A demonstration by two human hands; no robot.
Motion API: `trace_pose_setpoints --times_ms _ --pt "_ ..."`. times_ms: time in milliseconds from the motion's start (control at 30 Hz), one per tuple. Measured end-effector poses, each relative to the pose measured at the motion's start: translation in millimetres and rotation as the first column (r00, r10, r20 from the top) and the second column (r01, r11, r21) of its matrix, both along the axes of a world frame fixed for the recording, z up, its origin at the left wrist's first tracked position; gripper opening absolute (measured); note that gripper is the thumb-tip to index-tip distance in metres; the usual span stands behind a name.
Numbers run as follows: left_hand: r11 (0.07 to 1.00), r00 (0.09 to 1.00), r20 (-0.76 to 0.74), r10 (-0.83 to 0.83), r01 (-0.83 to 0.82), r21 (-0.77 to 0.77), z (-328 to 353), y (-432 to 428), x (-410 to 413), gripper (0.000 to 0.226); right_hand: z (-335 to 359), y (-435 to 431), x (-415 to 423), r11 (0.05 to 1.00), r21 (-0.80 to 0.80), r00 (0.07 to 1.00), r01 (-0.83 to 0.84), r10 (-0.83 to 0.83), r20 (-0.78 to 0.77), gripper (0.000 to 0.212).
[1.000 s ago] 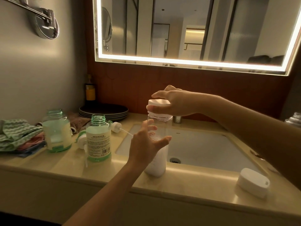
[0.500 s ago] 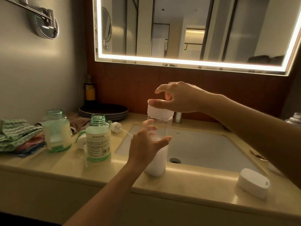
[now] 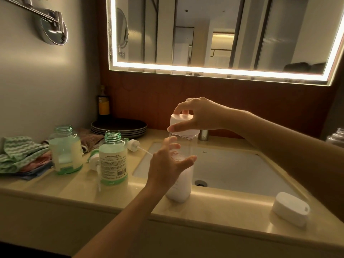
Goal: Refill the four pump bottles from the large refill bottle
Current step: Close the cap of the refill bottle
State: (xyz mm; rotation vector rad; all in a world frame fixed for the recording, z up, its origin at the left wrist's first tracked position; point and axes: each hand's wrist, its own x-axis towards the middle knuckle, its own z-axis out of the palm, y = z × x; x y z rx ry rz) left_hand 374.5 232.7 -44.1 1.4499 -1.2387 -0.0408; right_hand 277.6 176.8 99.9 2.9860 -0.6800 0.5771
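Note:
The tall clear refill bottle (image 3: 181, 190), with white liquid low inside, stands on the counter's front rim by the sink. My right hand (image 3: 201, 114) pinches its white cap (image 3: 181, 121) from above with thumb and fingers. My left hand (image 3: 165, 166) lies against the bottle's side with spread, straight fingers. Two green-tinted pump bottles (image 3: 113, 161) (image 3: 65, 151) stand uncapped to the left, both holding pale liquid. Two white pump heads (image 3: 133, 144) (image 3: 95, 161) lie on the counter beside them.
The white sink (image 3: 232, 168) lies behind the refill bottle, its tap (image 3: 203, 135) at the back. A white oval lid (image 3: 290, 208) lies front right. Dark plates (image 3: 119, 126) are stacked at the back, folded cloths (image 3: 20, 153) far left, a glass jar (image 3: 337, 136) at the right edge.
My right hand has shifted its hold round the white cap, from covering it to pinching its sides. The refill bottle and my left hand have stayed put.

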Motion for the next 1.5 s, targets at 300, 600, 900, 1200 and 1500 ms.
trace_pose_setpoints --times_ms 300,600,900,1200,1500 --pt "0.999 0.999 0.006 0.036 -0.035 -0.025 0.0 -1.3 -3.6 0.08 -9.4 8.9 18.6 0.89 -0.339 0.952 0.303 -0.296 0.075 0.06" --pt "1.0 0.999 0.032 -0.016 0.016 0.005 4.0 4.5 -1.2 0.091 -11.1 15.1 18.2 0.873 -0.35 0.939 0.34 -0.337 0.073 0.074" --pt "0.997 0.996 0.072 0.046 -0.042 -0.058 -19.6 43.1 37.5 0.106 -60.3 7.6 -5.4 0.926 0.379 0.877 -0.008 -0.175 0.448 0.099" --pt "0.812 0.839 -0.094 0.536 -0.543 -0.215 -29.5 69.2 93.4 0.043 -131.5 9.6 0.5 0.636 0.754 0.896 -0.165 -0.223 0.385 0.071" --pt "0.982 0.947 -0.258 0.189 -0.184 0.045 -23.9 53.7 135.3 0.088 -127.4 -11.9 77.6 0.667 0.714 0.82 -0.213 -0.275 0.501 0.07"
